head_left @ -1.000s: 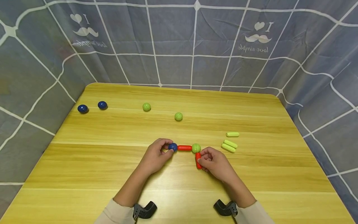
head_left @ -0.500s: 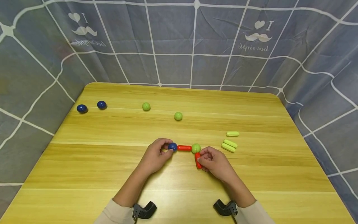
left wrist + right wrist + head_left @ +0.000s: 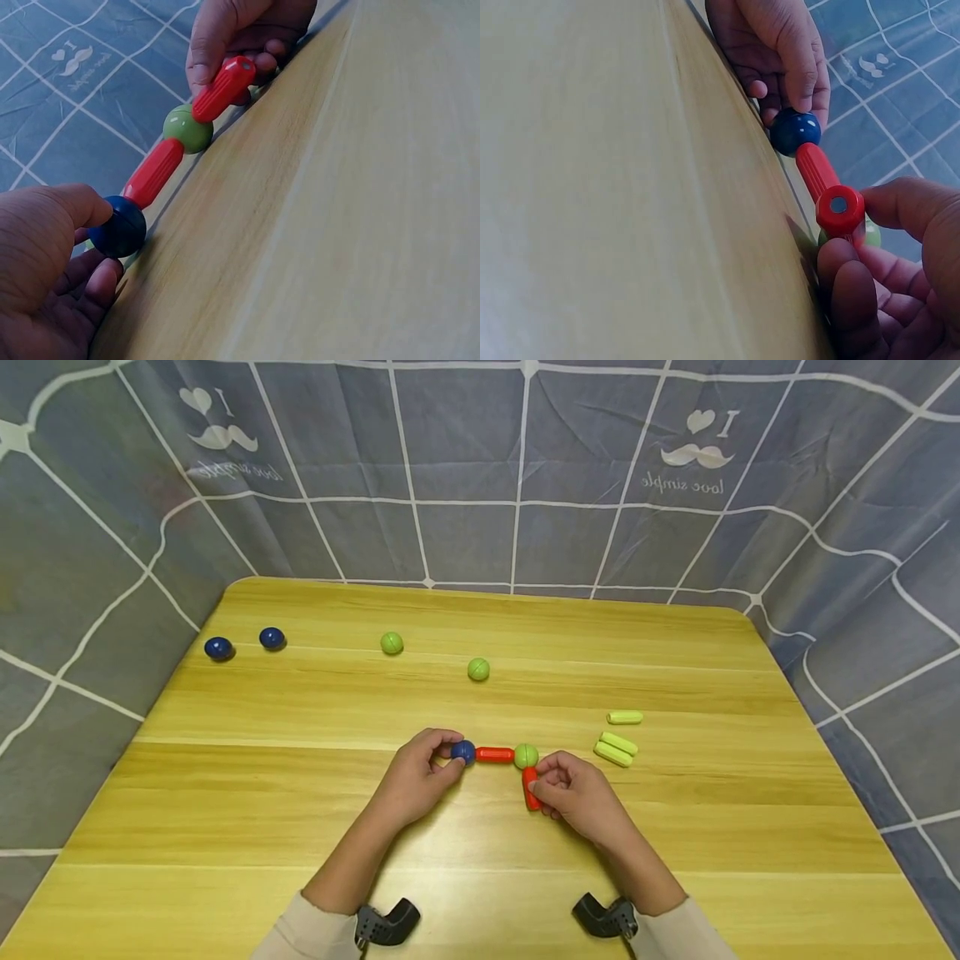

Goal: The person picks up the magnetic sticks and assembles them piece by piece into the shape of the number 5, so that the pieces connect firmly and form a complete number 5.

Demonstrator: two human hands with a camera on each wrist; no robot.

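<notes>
nearest, in front of the green ball (image 3: 526, 756), come two beige sleeves (image 3: 678, 931), each with a black device (image 3: 388, 923) at the wrist. closer in front of the green ball, the right hand (image 3: 576, 795) pinches a red rod (image 3: 223, 88), its fingers and thumb parted only by the rod's width; one rod end meets the green ball, the other shows a grey disc. a second red rod (image 3: 495, 755) touches the green ball's left side and joins it to a blue ball (image 3: 464, 752), which the fingers and thumb of the left hand (image 3: 420, 777) grasp across its width. on the bench (image 3: 480, 893), right of the green ball, lie three yellow-green rods (image 3: 612, 754), two side by side. beyond the green ball and leftward sit two loose green balls (image 3: 478, 669), and well left of it two dark blue balls (image 3: 272, 638). a grey-blue curtain (image 3: 465, 443) hangs farthest behind it.
</notes>
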